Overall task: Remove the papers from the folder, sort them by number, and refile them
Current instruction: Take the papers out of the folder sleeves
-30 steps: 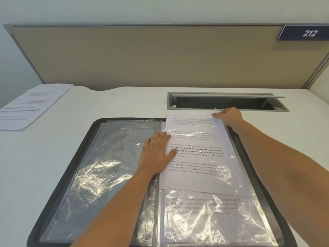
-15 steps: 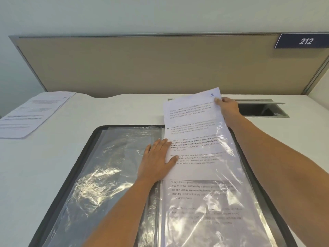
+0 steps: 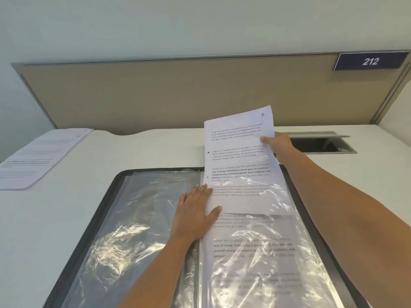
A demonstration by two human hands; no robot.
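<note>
Right hand (image 3: 279,144) pinches the right edge of a white printed sheet numbered 1 (image 3: 239,161), half out of the clear plastic sleeve (image 3: 262,252) in the open black folder (image 3: 100,210). Left hand (image 3: 195,215) lies flat, fingers straight, pressing the sleeve's left edge.

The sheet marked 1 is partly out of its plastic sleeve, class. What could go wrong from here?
1. The right hand has its grip on only one edge of the sheet, whose lower end sits in the plastic sleeve; it could crease or tear.
2. The thumb of the left hand seems to rest on the sheet's lower corner, so pulling may drag against it.
</note>
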